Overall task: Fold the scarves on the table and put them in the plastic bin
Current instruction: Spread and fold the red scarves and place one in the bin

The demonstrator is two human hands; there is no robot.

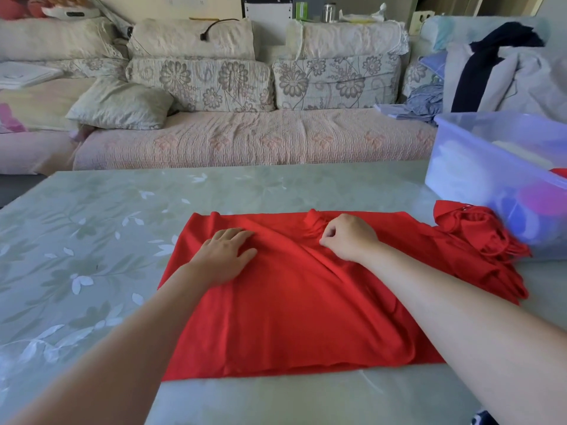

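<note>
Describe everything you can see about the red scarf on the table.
The red scarf is a thin, soft-looking plain cloth, spread as a broad rectangle on the floral table, with wrinkles across its middle. Its right end is bunched, its fringe lying against the clear plastic bin. The left hand presses flat on its far left part; the right hand, fingers curled, pinches a raised fold near the far edge.

plastic bin [478,167] blocks right, table [92,228] left open
</note>
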